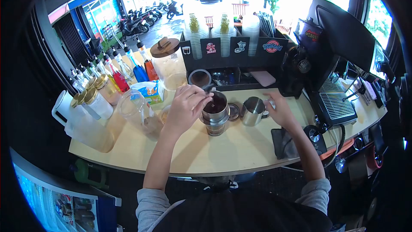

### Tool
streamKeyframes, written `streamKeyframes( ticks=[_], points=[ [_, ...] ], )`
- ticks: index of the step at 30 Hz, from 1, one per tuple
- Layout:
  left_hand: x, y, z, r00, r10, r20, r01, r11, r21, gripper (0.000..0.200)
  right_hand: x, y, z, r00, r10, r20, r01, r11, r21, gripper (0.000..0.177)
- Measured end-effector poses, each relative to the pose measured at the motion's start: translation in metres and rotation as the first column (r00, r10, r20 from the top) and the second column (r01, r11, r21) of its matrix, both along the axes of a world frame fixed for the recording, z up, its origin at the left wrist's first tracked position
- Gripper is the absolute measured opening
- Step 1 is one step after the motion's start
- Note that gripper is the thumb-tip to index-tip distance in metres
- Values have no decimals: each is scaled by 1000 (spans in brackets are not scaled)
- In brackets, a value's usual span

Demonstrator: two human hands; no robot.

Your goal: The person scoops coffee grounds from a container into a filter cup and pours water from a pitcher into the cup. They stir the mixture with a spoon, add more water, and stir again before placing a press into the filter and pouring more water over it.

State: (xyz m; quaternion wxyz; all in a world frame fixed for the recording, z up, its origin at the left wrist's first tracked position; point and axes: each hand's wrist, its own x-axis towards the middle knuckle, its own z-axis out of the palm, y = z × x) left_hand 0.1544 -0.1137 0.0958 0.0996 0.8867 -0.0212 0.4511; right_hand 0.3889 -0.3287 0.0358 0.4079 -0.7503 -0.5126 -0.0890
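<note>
A metal drip coffee filter [216, 111] with dark liquid inside sits on top of a clear glass [216, 129]. Over its rim, the fingers of my left hand [189, 105] are pinched together on a thin, dark-ended utensil [208, 88], mostly hidden by the fingers. A stainless steel pitcher [252, 114] stands upright on the counter to the right of the filter. My right hand [279, 109] is closed at the pitcher's handle. Between filter and pitcher lies a small round metal lid [233, 111].
Glass jars [137, 107], a white jug [64, 105] and syrup bottles [137, 66] crowd the left side. A black organizer [234, 51] with stacked cups spans the back. An espresso machine [332, 99], a dark cloth [284, 143] and a round black device [315, 137] occupy the right.
</note>
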Motion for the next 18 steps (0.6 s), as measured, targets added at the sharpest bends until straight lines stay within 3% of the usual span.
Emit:
streamKeyframes(
  ticks=[4, 6, 7, 9, 12, 18],
  points=[
    [-4, 2, -1, 993, 81, 89, -76, 995, -58, 11, 21, -20, -66, 994, -23, -108, 15, 997, -74, 24],
    [-4, 4, -2, 987, 88, 131, -80, 995, -65, 11, 13, -22, -76, 922, -67, -381, 49, 997, -56, 20],
    [-4, 4, -3, 980, 99, 170, -86, 993, -78, 12, 12, -21, -83, 922, -66, -382, 49, 997, -54, 20],
    [-5, 1, -2, 977, 114, 178, -93, 989, -118, 11, 10, -17, -95, 788, 172, -591, -57, 977, 208, 19],
    [-8, 0, 0, 970, 143, 196, -113, 981, -155, 11, -3, -12, -86, 737, 238, -633, -32, 947, 319, 22],
    [-12, -2, 0, 959, 165, 231, -124, 976, -179, 10, 2, -10, -49, 772, 248, -585, -24, 931, 364, 22]
  ],
)
